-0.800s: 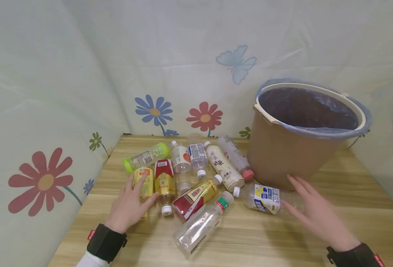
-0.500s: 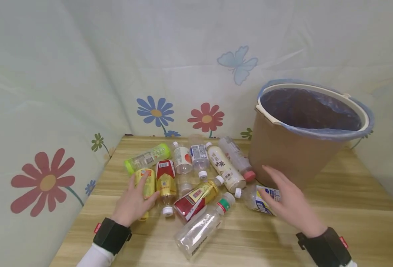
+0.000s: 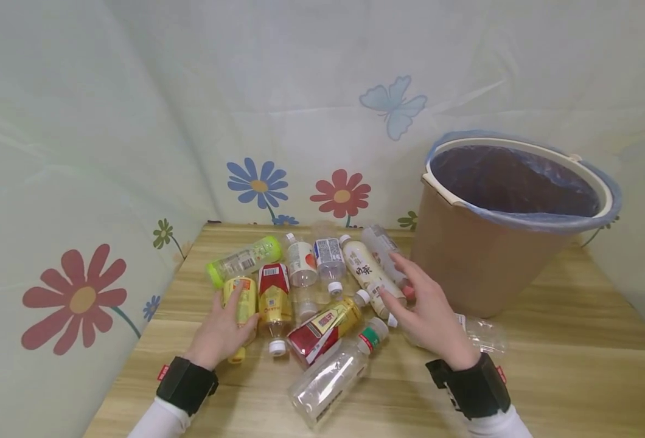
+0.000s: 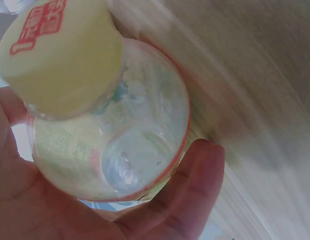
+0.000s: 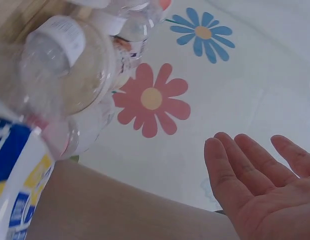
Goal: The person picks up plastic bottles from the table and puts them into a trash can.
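R hand: vs. the earlier frame, the R hand point(image 3: 436, 319) has moved to the left, from the bin side to above the bottle pile; the L hand stays at its place.
Table: wood-grain top point(image 3: 569, 377), light brown, w/ dark streaks.
Room: pale cloth point(image 3: 300, 91) behind and at the sides, printed w/ 2 big red flowers, 1 big blue flower point(image 3: 258, 185) and 1 butterfly point(image 3: 393, 106).
Bin: 1 pc., brown bin point(image 3: 465, 261), upright at the R rear, w/ cream rim point(image 3: 443, 191) and blue bag point(image 3: 547, 222) folded over it.
Bottles: approx. 10 seen, all lying. 1 yellow bottle point(image 3: 246, 298), 1 green-ended bottle point(image 3: 248, 261), 2 red-gold bottles point(image 3: 275, 298), 1 white-label bottle point(image 3: 302, 255), 1 blue-label bottle point(image 3: 328, 252), 1 cream bottle point(image 3: 358, 261), 1 pink-cap bottle point(image 3: 377, 243), 1 green-band bottle point(image 3: 330, 377), 1 clear bottle point(image 3: 485, 333) partly under the R hand in head view.
Wristbands: 2 pcs., black wristbands point(image 3: 187, 385), 1 per arm.
L fingers: L hand point(image 3: 221, 333) holds the yellow bottle, fingers curved around its side; cap points to the person.
R fingers: straight, side by side w/ small gaps, thumb apart, palm w/o any bottle; tips are in the air near the cream and pink-cap bottles.
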`<state>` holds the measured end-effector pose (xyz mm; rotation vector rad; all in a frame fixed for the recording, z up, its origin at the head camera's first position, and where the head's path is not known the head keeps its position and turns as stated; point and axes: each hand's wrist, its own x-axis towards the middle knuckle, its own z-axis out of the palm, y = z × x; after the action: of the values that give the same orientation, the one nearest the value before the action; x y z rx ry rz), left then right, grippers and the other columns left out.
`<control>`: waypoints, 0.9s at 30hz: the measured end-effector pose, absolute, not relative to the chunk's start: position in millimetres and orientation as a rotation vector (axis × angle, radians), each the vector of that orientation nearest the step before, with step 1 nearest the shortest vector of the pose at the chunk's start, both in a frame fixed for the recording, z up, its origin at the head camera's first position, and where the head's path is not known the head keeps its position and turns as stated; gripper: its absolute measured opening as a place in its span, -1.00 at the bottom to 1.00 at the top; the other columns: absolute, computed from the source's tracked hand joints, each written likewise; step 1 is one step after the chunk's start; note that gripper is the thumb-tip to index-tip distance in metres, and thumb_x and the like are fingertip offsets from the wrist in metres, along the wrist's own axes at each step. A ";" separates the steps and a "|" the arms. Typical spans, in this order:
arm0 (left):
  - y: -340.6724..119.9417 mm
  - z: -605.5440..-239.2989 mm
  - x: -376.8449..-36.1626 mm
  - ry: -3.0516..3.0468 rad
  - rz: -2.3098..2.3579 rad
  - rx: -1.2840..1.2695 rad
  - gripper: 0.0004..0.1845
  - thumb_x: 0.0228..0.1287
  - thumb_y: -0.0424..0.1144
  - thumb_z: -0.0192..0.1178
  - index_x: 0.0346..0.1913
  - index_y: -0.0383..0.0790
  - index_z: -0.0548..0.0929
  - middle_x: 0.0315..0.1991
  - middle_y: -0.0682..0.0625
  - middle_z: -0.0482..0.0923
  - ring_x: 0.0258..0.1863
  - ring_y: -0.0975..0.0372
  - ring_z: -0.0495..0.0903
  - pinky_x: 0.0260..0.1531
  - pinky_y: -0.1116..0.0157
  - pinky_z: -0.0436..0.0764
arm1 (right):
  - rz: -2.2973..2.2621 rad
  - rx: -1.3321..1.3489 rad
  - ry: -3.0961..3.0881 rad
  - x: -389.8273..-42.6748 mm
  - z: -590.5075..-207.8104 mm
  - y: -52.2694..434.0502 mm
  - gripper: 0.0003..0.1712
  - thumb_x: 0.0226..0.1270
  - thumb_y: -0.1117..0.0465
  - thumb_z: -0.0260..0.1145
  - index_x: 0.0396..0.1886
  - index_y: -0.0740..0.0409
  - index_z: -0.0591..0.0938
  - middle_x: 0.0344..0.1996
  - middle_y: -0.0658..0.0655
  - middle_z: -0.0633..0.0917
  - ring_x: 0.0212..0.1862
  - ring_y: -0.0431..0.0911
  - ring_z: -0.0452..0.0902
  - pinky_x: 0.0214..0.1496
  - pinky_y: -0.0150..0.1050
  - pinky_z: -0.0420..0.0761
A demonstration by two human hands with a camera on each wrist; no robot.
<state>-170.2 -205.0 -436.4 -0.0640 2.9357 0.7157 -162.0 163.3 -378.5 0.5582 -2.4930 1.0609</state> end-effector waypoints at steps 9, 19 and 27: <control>-207.3 -434.5 -166.5 2.946 0.784 -0.061 -0.07 0.39 -0.01 0.13 0.64 -0.12 -0.15 0.50 -0.65 -0.23 -0.02 -0.33 0.60 -0.25 -0.10 0.72 | 1.217 0.547 -2.474 -164.6 -382.1 160.1 -0.27 0.34 0.25 0.39 0.47 0.15 0.37 0.35 0.29 0.54 0.25 0.25 0.59 0.09 0.20 0.68; -204.3 -409.6 -157.9 3.003 0.881 -0.065 -0.08 0.49 0.02 0.01 0.64 -0.15 -0.31 0.54 -0.59 -0.33 -0.24 -0.15 0.66 -0.50 0.15 0.66 | 1.254 0.552 -2.476 -166.0 -380.5 158.6 -0.28 0.33 0.25 0.39 0.46 0.15 0.38 0.35 0.29 0.55 0.25 0.24 0.59 0.08 0.14 0.70; -159.1 -389.0 -170.3 3.040 1.065 0.100 -0.05 0.50 0.05 0.03 0.64 -0.18 -0.32 0.60 -0.41 -0.28 0.02 -0.22 0.63 -0.24 0.03 0.75 | 1.555 0.591 -2.401 -169.1 -381.6 161.3 -0.35 0.41 0.33 0.30 0.46 0.17 0.37 0.36 0.30 0.53 0.32 0.21 0.52 0.23 -0.38 0.61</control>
<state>-170.3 -159.1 -389.0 0.0999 3.0402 1.0654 -169.1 161.3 -381.6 0.5908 -2.4007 1.5554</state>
